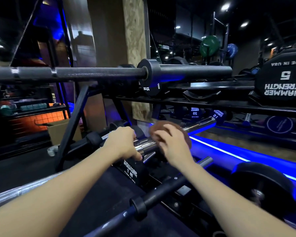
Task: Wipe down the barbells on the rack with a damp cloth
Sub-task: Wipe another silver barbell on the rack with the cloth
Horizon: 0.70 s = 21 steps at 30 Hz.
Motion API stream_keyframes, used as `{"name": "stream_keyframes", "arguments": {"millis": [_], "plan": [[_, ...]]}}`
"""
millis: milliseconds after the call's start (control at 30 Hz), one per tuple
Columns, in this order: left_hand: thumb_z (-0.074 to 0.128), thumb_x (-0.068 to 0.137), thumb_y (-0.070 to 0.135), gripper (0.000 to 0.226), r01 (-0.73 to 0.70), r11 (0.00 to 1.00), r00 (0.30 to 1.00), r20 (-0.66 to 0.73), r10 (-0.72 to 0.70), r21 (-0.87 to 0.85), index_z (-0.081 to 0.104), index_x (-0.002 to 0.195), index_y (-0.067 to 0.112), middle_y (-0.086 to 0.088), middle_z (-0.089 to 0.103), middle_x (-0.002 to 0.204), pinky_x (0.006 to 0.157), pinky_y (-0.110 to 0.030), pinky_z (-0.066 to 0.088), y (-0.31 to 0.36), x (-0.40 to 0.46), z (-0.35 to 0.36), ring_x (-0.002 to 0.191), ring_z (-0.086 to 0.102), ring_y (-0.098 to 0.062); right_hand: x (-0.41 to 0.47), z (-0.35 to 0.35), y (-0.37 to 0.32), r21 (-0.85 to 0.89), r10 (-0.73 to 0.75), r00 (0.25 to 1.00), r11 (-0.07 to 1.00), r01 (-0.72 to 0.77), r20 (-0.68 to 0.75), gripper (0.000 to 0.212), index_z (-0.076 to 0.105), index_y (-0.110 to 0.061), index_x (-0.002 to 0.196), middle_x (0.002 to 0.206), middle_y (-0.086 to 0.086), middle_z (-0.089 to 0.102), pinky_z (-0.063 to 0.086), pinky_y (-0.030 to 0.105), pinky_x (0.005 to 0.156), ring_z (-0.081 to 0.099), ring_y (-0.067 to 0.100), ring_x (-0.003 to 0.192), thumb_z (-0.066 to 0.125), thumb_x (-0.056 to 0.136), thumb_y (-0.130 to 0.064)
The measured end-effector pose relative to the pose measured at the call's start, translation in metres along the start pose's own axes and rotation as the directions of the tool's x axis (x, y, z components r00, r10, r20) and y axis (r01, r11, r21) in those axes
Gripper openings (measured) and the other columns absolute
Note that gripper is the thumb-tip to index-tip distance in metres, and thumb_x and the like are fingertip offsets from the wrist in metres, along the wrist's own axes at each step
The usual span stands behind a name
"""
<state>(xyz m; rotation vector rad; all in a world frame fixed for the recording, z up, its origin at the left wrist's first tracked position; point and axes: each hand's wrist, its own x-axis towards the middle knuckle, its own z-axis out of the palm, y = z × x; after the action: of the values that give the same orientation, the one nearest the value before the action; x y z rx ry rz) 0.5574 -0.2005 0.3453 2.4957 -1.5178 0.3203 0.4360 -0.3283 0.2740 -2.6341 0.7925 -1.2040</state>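
Note:
A chrome barbell (202, 123) lies across the lower level of the black rack (72, 124). My left hand (121, 142) grips it at the collar, just above a black 15 weight plate (131, 171). My right hand (171, 142) holds a brown cloth (164, 124) wrapped over the chrome sleeve, right of the collar. A black barbell (96, 74) rests across the top of the rack at eye level. Another dark barbell (162, 190) lies closest to me, running from lower left to upper right.
A large Hammer Strength plate (284, 81) marked 5 stands at the right on a shelf. Smaller plates (194, 112) sit behind. A wooden pillar (135, 31) rises behind the rack. Blue light strips (229, 151) run along the floor; a cardboard box (58, 132) stands at the left.

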Motion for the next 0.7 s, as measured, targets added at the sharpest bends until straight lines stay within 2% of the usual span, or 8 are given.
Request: {"name": "stream_keyframes", "arguments": {"millis": [67, 133, 167, 233, 300, 367, 533, 700], "plan": [[0.083, 0.052, 0.044, 0.051, 0.006, 0.999, 0.999, 0.038, -0.008, 0.050, 0.064, 0.090, 0.016, 0.001, 0.066, 0.086, 0.064, -0.029, 0.047, 0.004, 0.001, -0.004, 0.081, 0.062, -0.022, -0.012, 0.006, -0.022, 0.027, -0.100, 0.994, 0.995, 0.098, 0.052, 0.048, 0.049, -0.029, 0.138, 0.152, 0.003, 0.029, 0.032, 0.037, 0.106, 0.025, 0.025, 0.136, 0.054, 0.093, -0.012], [0.080, 0.054, 0.043, 0.040, 0.026, 0.997, 0.997, 0.065, -0.031, 0.069, 0.056, 0.070, 0.016, 0.001, 0.059, 0.071, 0.056, -0.027, 0.041, 0.008, 0.004, -0.009, 0.069, 0.058, -0.022, -0.014, 0.005, -0.026, 0.004, -0.122, 0.989, 0.993, 0.122, 0.083, 0.049, 0.042, -0.036, 0.141, 0.154, -0.003, 0.023, 0.038, 0.039, 0.104, 0.021, 0.022, 0.137, 0.049, 0.097, -0.017], [0.077, 0.060, 0.043, 0.037, 0.035, 0.997, 0.996, 0.076, -0.040, 0.065, 0.053, 0.067, 0.016, 0.001, 0.057, 0.069, 0.056, -0.026, 0.040, 0.011, 0.006, -0.012, 0.068, 0.056, -0.023, -0.013, 0.003, -0.020, -0.002, -0.112, 0.990, 0.994, 0.113, 0.090, 0.048, 0.041, -0.038, 0.141, 0.154, -0.005, 0.022, 0.039, 0.040, 0.103, 0.021, 0.021, 0.136, 0.048, 0.098, -0.020], [0.068, 0.072, 0.042, 0.029, 0.021, 0.997, 0.997, 0.066, -0.026, 0.068, 0.060, 0.079, 0.015, -0.003, 0.062, 0.082, 0.065, -0.029, 0.045, 0.020, 0.014, -0.014, 0.079, 0.060, -0.025, -0.007, 0.002, -0.002, 0.030, -0.076, 0.994, 0.997, 0.074, 0.081, 0.045, 0.044, -0.037, 0.140, 0.154, -0.005, 0.021, 0.036, 0.038, 0.105, 0.020, 0.021, 0.136, 0.047, 0.099, -0.019], [0.061, 0.080, 0.036, 0.032, -0.019, 0.997, 1.000, 0.021, 0.017, 0.072, 0.063, 0.105, 0.015, -0.005, 0.062, 0.107, 0.078, -0.033, 0.050, 0.034, 0.024, -0.009, 0.097, 0.061, -0.026, 0.000, 0.002, 0.018, 0.063, -0.023, 0.999, 0.998, 0.020, 0.041, 0.043, 0.048, -0.032, 0.138, 0.153, -0.003, 0.023, 0.029, 0.031, 0.108, 0.021, 0.023, 0.136, 0.047, 0.098, -0.016], [0.058, 0.084, 0.031, 0.036, -0.057, 0.996, 0.998, -0.013, 0.058, 0.066, 0.061, 0.117, 0.015, -0.006, 0.058, 0.118, 0.084, -0.035, 0.050, 0.051, 0.034, -0.001, 0.106, 0.059, -0.026, 0.008, -0.002, 0.040, 0.068, 0.036, 0.999, 0.997, -0.037, 0.020, 0.042, 0.050, -0.029, 0.137, 0.152, -0.003, 0.025, 0.022, 0.025, 0.107, 0.023, 0.025, 0.133, 0.048, 0.098, -0.015], [0.060, 0.086, 0.035, 0.042, -0.079, 0.995, 0.997, 0.018, 0.078, 0.056, 0.054, 0.124, 0.020, -0.004, 0.048, 0.125, 0.090, -0.038, 0.047, 0.085, 0.057, 0.022, 0.112, 0.053, -0.024, 0.029, -0.009, 0.094, 0.116, 0.162, 0.987, 0.980, -0.161, 0.006, 0.040, 0.054, -0.025, 0.135, 0.150, 0.002, 0.026, 0.020, 0.026, 0.109, 0.028, 0.030, 0.129, 0.050, 0.097, -0.012], [0.071, 0.075, 0.050, 0.063, -0.097, 0.976, 0.995, 0.043, 0.090, 0.197, 0.047, 0.127, 0.021, -0.003, 0.045, 0.123, 0.082, -0.032, 0.040, 0.114, 0.069, 0.042, 0.115, 0.049, -0.022, 0.039, -0.015, 0.131, 0.217, 0.263, 0.965, 0.943, -0.252, -0.019, 0.040, 0.054, -0.026, 0.135, 0.149, 0.000, 0.024, 0.019, 0.022, 0.106, 0.027, 0.028, 0.127, 0.049, 0.097, -0.011]]}}
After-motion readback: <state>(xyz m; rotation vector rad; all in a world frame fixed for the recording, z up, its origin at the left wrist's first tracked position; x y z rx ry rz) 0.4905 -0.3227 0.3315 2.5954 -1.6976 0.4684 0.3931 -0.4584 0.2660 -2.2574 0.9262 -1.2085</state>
